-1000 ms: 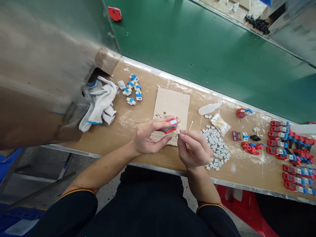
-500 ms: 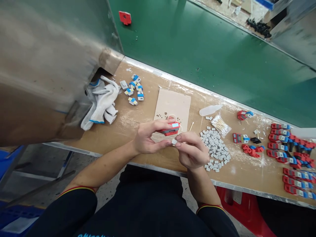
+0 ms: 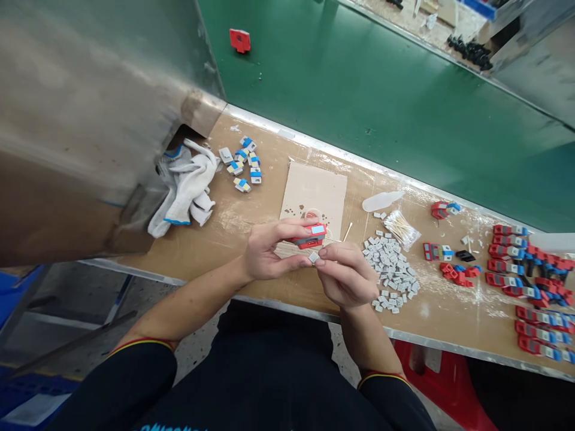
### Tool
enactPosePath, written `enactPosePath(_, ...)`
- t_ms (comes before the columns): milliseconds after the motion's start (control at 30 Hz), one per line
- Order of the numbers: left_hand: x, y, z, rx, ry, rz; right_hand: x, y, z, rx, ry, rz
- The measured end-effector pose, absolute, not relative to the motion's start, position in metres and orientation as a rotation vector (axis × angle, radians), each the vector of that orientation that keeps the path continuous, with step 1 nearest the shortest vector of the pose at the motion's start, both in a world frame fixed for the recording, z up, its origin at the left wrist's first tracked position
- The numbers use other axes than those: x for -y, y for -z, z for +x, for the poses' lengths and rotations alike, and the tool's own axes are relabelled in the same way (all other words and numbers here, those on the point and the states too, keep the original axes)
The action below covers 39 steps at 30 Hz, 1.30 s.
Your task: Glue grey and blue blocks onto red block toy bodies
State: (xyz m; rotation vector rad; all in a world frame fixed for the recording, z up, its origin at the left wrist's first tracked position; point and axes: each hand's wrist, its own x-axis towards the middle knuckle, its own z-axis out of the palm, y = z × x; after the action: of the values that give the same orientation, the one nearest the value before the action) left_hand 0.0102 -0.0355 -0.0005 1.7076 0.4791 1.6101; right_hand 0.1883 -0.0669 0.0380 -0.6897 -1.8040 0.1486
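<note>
My left hand [image 3: 268,248] is closed on a red and grey plastic toy part [image 3: 309,242] with a pale blue panel on top, held above the work table. Its thumb tip reaches a small light grey tile [image 3: 313,257] just below that part. The thumb and fingers of my right hand [image 3: 348,274] pinch the tile from the right. A narrow gap separates tile and red part. Close to my right hand lies a loose pile of similar grey tiles [image 3: 390,269]. A cotton swab [image 3: 347,231] rests just beyond its fingers.
Behind my hands lies a stained cardboard sheet [image 3: 314,185]. White gloves [image 3: 188,185] and several blue-white parts [image 3: 242,154] sit left. Rightward are a clear plastic dropper-like item [image 3: 381,201], bagged swabs [image 3: 402,228] and red-blue assemblies [image 3: 507,251]. A green belt [image 3: 359,90] carries a red piece [image 3: 239,41].
The red piece on the green belt has shifted right and slightly nearer. My right hand and the grey tile have moved slightly left, and the tile has tilted. The left hand's grip is unchanged.
</note>
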Motion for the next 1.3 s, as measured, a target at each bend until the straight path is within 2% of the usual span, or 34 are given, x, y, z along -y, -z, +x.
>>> enactPosePath(533, 0.036, -0.003, 0.011, -0.453, -1.559, 1.662, 0.073, -0.035, 0.191, 1.853, -0.166, -0.589)
enactPosePath(1000, 0.036, -0.007, 0.013, -0.548, -1.589, 1.792, 0.083, -0.035, 0.203, 2.021, 0.1, -0.86)
enactPosePath(1300, 0.036, -0.006, 0.012, -0.597, -1.552, 1.865, 0.078, -0.028, 0.202, 2.007, 0.158, -0.84)
